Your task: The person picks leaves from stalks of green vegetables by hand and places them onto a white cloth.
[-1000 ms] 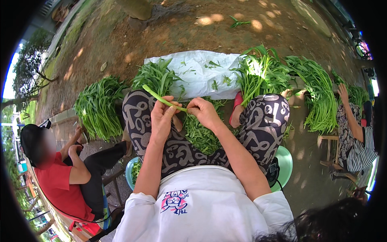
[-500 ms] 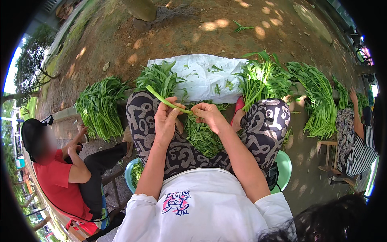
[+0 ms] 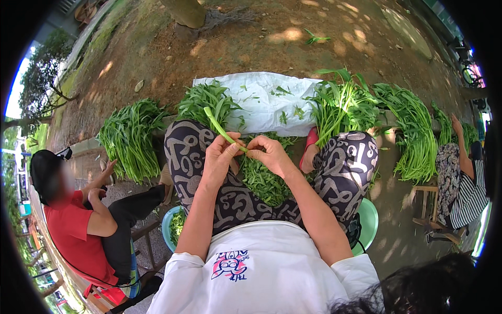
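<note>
A thick pale-green stalk (image 3: 215, 121), seemingly water spinach, slants up and to the left from between my hands. My left hand (image 3: 219, 159) is closed round its lower part, with the thumb pressed against the fingers. Close beside it, my right hand (image 3: 269, 154) pinches the lower end; the fingertips partly hide that end. Under both hands, between my knees, lies a heap of short-cut green leaves and stems (image 3: 264, 183). Leafy bundles of the same greens rest past my left knee (image 3: 206, 102) and past my right knee (image 3: 340, 102).
A white sheet (image 3: 261, 97) with leaf scraps lies ahead. Longer bundles lie left (image 3: 133, 141) and right (image 3: 415, 141). Basins flank me: a blue one (image 3: 168, 230) holding greens, a green one (image 3: 370, 222). A person in red (image 3: 86, 230) sits left, another in stripes (image 3: 468, 199) right.
My hands have come closer together on the stalk. Its free upper end has swung to the right and points more steeply away from me.
</note>
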Demonstrator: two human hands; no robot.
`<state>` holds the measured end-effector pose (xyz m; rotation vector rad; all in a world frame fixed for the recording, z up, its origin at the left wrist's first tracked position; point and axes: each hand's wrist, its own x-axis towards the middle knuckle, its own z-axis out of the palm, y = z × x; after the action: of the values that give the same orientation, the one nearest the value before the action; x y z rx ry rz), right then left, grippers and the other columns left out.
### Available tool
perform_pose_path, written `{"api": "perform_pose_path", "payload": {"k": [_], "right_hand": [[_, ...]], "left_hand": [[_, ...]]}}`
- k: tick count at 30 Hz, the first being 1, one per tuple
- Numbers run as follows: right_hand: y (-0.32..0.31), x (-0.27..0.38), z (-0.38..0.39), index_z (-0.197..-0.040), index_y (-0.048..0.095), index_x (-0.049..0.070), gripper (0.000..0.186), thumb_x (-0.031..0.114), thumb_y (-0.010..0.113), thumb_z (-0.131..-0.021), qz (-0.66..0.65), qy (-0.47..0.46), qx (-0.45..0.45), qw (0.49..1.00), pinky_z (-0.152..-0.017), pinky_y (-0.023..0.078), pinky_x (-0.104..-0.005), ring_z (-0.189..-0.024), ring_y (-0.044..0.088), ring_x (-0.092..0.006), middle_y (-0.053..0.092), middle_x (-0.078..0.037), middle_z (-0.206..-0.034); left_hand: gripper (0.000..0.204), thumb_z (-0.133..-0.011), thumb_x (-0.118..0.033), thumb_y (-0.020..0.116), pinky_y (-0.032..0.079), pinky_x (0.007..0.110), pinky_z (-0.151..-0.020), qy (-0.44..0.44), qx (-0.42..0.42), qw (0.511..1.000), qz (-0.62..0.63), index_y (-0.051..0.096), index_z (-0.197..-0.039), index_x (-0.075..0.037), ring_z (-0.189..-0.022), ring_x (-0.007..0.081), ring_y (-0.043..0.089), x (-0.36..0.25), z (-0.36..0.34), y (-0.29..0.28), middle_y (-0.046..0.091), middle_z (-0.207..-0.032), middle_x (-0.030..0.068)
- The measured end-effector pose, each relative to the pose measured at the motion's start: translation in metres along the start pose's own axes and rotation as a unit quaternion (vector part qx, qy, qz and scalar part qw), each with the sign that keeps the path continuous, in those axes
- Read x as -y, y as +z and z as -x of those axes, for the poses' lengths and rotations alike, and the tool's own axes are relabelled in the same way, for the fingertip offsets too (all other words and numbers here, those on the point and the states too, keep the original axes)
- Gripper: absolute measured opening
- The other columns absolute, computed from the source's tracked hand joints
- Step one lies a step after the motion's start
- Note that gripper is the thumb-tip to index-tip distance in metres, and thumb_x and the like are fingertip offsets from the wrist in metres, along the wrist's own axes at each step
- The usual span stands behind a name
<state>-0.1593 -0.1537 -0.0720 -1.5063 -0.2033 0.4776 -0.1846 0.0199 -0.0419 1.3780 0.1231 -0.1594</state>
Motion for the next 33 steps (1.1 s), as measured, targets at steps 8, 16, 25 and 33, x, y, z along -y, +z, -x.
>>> {"api": "perform_pose_path", "payload": {"k": [8, 16, 25, 33], "right_hand": [[0.009, 0.007, 0.002, -0.086, 0.061, 0.0, 0.011, 0.006, 0.066, -0.079, 0.103, -0.044, -0.034, 0.993, -0.065, 0.045, -0.0286, -0.07, 0.056, -0.0156, 0.059, -0.006, -0.081], [0.001, 0.006, 0.001, -0.091, 0.064, 0.001, 0.012, 0.006, 0.066, -0.081, 0.118, -0.066, -0.026, 0.99, -0.067, 0.045, -0.026, -0.074, 0.056, -0.0126, 0.059, -0.005, -0.085], [0.004, 0.011, 0.003, -0.089, 0.062, 0.001, 0.011, 0.005, 0.067, -0.08, 0.137, -0.103, -0.049, 0.984, -0.064, 0.044, -0.0271, -0.07, 0.054, -0.0138, 0.056, -0.004, -0.08], [0.004, 0.006, 0.002, -0.087, 0.058, 0.002, 0.008, 0.007, 0.064, -0.083, 0.096, -0.071, -0.03, 0.992, -0.06, 0.042, -0.0244, -0.066, 0.05, -0.0096, 0.056, -0.001, -0.076]], "left_hand": [[0.018, -0.091, -0.007, 0.056, 0.049, 0.025, -0.075, 0.03, -0.023, 0.999, -0.013, 0.056, -0.108, -0.001, -0.082, 0.0125, 0.06, 0.011, -0.001, -0.003, 0.063, -0.092, 0.0064], [0.021, -0.089, 0.0, 0.057, 0.048, 0.022, -0.074, 0.034, -0.058, 0.998, -0.01, 0.057, -0.109, -0.002, -0.079, 0.0091, 0.058, 0.0, -0.001, 0.006, 0.062, -0.089, 0.0027], [0.022, -0.084, 0.002, 0.062, 0.047, 0.021, -0.068, 0.014, -0.041, 0.993, -0.106, 0.058, -0.106, -0.001, -0.074, 0.007, 0.057, 0.012, -0.001, 0.004, 0.062, -0.082, 0.0008], [0.021, -0.084, 0.004, 0.06, 0.047, 0.021, -0.071, 0.043, -0.026, 0.996, -0.069, 0.057, -0.105, -0.001, -0.077, 0.0068, 0.056, 0.016, -0.002, 0.007, 0.06, -0.089, -0.0008]]}}
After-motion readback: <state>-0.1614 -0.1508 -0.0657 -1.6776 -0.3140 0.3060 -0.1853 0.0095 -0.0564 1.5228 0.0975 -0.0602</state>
